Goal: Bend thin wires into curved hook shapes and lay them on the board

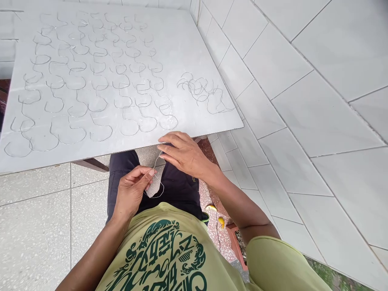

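Observation:
Over my lap, just off the table's front edge, my two hands hold one thin, curved wire (163,186). My left hand (132,190) pinches it between thumb and forefinger near its middle. The fingers of my right hand (184,154) close on its upper end, close to the table edge. Below my left fingers the wire bends round in an open loop. On the white tabletop (182,44) many S-shaped wires (101,131) lie in rough rows. To their right sits a loose tangle of wires (200,89).
A white tiled wall (273,72) runs along the table's right side. Beneath the table a wooden leg (93,163) shows above the speckled floor (39,214). Yellow peel pieces (221,222) and a reddish planter (238,244) are on the ground at right.

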A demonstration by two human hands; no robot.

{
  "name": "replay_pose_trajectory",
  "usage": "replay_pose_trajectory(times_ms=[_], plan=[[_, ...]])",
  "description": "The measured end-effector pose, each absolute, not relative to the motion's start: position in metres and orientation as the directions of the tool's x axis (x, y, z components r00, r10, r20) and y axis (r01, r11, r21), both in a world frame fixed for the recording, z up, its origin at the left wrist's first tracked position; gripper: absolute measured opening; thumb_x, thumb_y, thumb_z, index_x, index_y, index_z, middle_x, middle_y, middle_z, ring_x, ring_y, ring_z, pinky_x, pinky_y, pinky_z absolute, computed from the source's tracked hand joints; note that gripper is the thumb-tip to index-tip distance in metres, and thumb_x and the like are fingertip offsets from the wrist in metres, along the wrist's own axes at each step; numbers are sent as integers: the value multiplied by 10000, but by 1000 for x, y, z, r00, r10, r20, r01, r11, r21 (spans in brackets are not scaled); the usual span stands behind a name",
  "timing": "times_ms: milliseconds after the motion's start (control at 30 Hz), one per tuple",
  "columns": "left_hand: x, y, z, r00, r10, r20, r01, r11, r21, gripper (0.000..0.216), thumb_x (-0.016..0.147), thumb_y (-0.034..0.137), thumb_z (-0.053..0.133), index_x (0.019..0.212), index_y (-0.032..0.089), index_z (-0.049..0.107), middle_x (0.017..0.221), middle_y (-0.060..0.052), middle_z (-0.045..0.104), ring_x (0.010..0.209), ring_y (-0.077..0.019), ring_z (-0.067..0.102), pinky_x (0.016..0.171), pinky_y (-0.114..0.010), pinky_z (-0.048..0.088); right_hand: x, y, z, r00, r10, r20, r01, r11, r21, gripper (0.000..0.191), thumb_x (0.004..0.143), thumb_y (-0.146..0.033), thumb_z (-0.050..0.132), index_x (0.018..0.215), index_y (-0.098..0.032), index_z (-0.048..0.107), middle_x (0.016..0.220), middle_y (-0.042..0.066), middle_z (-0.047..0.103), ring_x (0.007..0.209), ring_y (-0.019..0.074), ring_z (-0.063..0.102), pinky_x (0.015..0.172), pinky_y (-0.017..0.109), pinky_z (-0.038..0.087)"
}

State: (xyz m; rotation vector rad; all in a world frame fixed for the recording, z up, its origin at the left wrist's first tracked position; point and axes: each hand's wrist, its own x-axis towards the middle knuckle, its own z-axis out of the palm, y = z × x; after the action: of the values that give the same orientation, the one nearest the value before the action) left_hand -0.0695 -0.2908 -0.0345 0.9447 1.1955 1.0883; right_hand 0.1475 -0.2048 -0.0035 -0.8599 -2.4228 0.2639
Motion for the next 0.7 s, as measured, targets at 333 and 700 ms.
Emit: replay_pose_trajectory(times_ms=[333, 700], plan=[[-73, -292, -40, 39, 979, -200, -78, 203, 976, 110, 913, 322, 773, 868, 222, 785, 850, -13, 625, 681, -116, 485, 616, -277, 371, 156, -198, -5, -761, 520, 388, 477, 854, -210, 191, 1073, -297, 557, 994, -184, 689, 960, 73, 725, 973, 226, 599, 863, 382, 460], [-68, -292, -35, 47, 991, -127, -36, 129, 991, 122, 950, 307, 732, 880, 213, 767, 862, -10, 624, 677, -114, 495, 646, -286, 380, 143, -209, -13, -674, 591, 443, 550, 802, -233, 332, 1096, -313, 506, 825, -182, 647, 828, 58, 683, 847, 199, 564, 770, 357, 406]])
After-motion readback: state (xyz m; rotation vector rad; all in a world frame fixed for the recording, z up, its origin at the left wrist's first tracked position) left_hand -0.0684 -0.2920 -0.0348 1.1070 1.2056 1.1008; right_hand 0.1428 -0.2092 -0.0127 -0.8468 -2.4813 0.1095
